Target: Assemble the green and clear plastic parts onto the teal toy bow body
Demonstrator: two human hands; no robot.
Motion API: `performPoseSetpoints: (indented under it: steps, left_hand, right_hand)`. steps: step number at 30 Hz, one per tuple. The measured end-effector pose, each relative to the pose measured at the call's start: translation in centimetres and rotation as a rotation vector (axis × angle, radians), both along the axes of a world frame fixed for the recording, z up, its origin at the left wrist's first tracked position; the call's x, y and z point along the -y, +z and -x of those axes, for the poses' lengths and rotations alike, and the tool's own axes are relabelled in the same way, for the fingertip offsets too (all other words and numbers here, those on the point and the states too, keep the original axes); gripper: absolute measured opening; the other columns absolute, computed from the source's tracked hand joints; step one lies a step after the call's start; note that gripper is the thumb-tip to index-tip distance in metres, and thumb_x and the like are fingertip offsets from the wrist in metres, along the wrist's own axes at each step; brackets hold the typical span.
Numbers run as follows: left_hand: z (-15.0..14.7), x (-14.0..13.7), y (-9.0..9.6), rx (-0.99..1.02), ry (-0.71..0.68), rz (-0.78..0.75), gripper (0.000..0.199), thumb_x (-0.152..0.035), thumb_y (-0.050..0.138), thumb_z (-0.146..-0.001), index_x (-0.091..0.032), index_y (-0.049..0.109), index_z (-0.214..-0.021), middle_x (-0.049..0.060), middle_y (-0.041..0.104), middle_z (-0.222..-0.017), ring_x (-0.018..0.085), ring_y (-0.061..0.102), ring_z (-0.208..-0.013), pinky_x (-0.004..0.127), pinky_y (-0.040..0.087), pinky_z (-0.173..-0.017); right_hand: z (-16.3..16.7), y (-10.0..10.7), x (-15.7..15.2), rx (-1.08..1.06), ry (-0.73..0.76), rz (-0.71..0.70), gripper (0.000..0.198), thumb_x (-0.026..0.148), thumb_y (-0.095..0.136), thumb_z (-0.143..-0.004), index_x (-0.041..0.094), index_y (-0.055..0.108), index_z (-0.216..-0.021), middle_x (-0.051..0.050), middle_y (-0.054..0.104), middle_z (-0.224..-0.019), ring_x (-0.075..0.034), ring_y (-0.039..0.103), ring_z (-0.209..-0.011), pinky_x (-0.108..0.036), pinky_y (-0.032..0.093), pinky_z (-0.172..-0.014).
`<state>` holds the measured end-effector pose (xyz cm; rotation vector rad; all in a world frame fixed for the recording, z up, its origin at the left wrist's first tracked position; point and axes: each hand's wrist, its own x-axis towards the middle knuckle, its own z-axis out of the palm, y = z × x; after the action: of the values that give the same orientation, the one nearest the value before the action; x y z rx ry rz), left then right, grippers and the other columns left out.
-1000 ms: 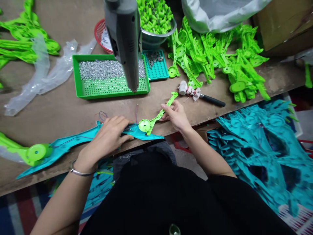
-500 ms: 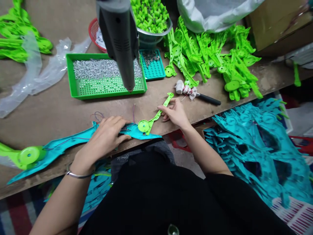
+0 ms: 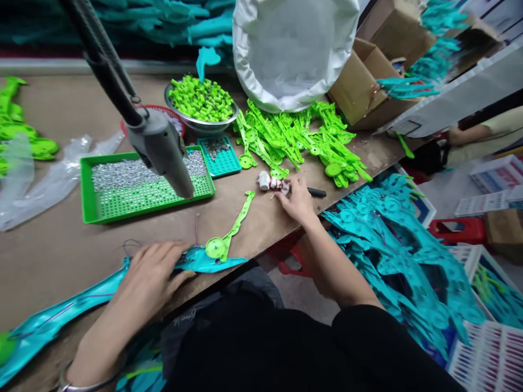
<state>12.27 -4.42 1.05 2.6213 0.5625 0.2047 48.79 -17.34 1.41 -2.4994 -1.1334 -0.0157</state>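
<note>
My left hand [image 3: 149,277] lies across a long teal plastic part [image 3: 69,305] at the table's front edge, fingers over its far side and thumb along its near side. Thin wires show along and behind this part. A lime-green plastic arm [image 3: 235,228] rests with its round end on the teal part's right tip; its narrow end points up and right. My right hand [image 3: 298,200] is closed around a hammer with a white wrapped head [image 3: 264,180] and a black handle [image 3: 317,193], which lies on the table. Some of its fingertips are hidden.
A green tray of metal screws [image 3: 147,204] and a small teal tray [image 3: 223,163] stand behind. A grey power screwdriver [image 3: 161,149] hangs above. Further back are a bowl of green pieces [image 3: 202,125], green arms [image 3: 281,136] and a white sack [image 3: 294,103]. Teal parts [image 3: 392,239] are stacked at right.
My right hand has let go of the green arm and moved right onto the hammer. The green arm stays on the teal part. My left hand stays on it; the view has tilted up.
</note>
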Motion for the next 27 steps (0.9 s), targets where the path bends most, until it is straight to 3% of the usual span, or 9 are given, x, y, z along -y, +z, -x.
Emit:
performPoseSetpoints:
  steps: [5,9,12,14,17,18,22,27]
  left_hand:
    - [0.0,0.7,1.2,0.041,0.060,-0.050,0.044,-0.053,0.053,-0.094,-0.026,0.055,-0.129,0.012,0.068,-0.123,0.035,0.061,-0.114,0.055,0.041,-0.102]
    - [0.0,1.1,1.8,0.005,0.089,-0.091,0.033,-0.040,0.051,-0.097,-0.022,0.060,-0.123,0.013,0.069,-0.119,0.033,0.061,-0.114,0.058,0.039,-0.106]
    - [-0.1,1.3,1.7,-0.019,0.121,-0.074,0.026,-0.032,0.049,-0.097,-0.022,0.064,-0.116,0.012,0.070,-0.115,0.031,0.063,-0.111,0.058,0.038,-0.109]
    - [-0.2,1.3,1.5,-0.018,0.142,-0.051,0.024,-0.030,0.049,-0.097,-0.023,0.066,-0.113,0.011,0.071,-0.113,0.030,0.063,-0.111,0.058,0.037,-0.110]
    - [-0.1,1.5,1.5,0.006,0.162,-0.056,0.025,-0.029,0.051,-0.097,-0.022,0.063,-0.117,0.012,0.069,-0.118,0.031,0.060,-0.120,0.058,0.036,-0.113]
    - [0.0,1.6,1.7,0.027,0.165,-0.070,0.028,-0.029,0.052,-0.096,-0.022,0.061,-0.121,0.012,0.067,-0.122,0.031,0.057,-0.125,0.058,0.036,-0.113]
    - [1.2,2.4,2.8,0.158,0.207,-0.150,0.041,-0.024,0.057,-0.095,-0.021,0.050,-0.135,0.014,0.060,-0.134,0.030,0.047,-0.138,0.055,0.037,-0.117]
    - [2.6,4.3,4.0,0.289,0.395,-0.207,0.047,-0.017,0.062,-0.091,-0.027,0.049,-0.135,0.010,0.063,-0.127,0.027,0.058,-0.125,0.050,0.049,-0.105]
  right_hand:
    - [-3.6,-2.0,-0.6,0.003,0.038,-0.134,0.019,0.030,0.058,-0.087,0.018,0.060,-0.101,-0.015,0.065,-0.106,-0.029,0.060,-0.098,-0.045,0.049,-0.091]
    - [-5.5,-2.0,-1.2,0.012,0.037,-0.153,0.021,0.030,0.062,-0.082,0.017,0.059,-0.098,-0.017,0.064,-0.102,-0.029,0.059,-0.098,-0.046,0.048,-0.092]
    - [-4.0,-1.0,-2.1,0.110,0.098,-0.254,0.027,0.027,0.062,-0.080,0.015,0.060,-0.104,-0.021,0.061,-0.110,-0.030,0.056,-0.105,-0.044,0.047,-0.094]
    - [-0.8,-0.2,-3.2,0.110,0.292,-0.317,0.023,0.022,0.054,-0.085,0.018,0.061,-0.107,-0.017,0.062,-0.112,-0.028,0.057,-0.108,-0.042,0.048,-0.093]
    - [5.7,0.8,-5.3,-0.138,0.802,-0.132,0.021,0.020,0.047,-0.091,0.022,0.066,-0.101,-0.008,0.069,-0.102,-0.022,0.064,-0.100,-0.037,0.050,-0.090]
    - [7.8,1.0,-6.1,-0.192,0.900,-0.058,0.022,0.018,0.047,-0.091,0.021,0.067,-0.100,-0.009,0.071,-0.101,-0.022,0.065,-0.098,-0.036,0.050,-0.089]
    - [13.8,2.1,-7.9,-0.334,1.004,0.192,0.024,0.017,0.053,-0.085,0.016,0.070,-0.102,-0.007,0.075,-0.093,-0.020,0.067,-0.082,-0.031,0.047,-0.074]
    - [15.3,3.3,-8.0,-0.342,1.064,0.390,0.031,0.016,0.059,-0.076,0.019,0.075,-0.102,-0.008,0.077,-0.096,-0.021,0.067,-0.082,-0.029,0.043,-0.069]
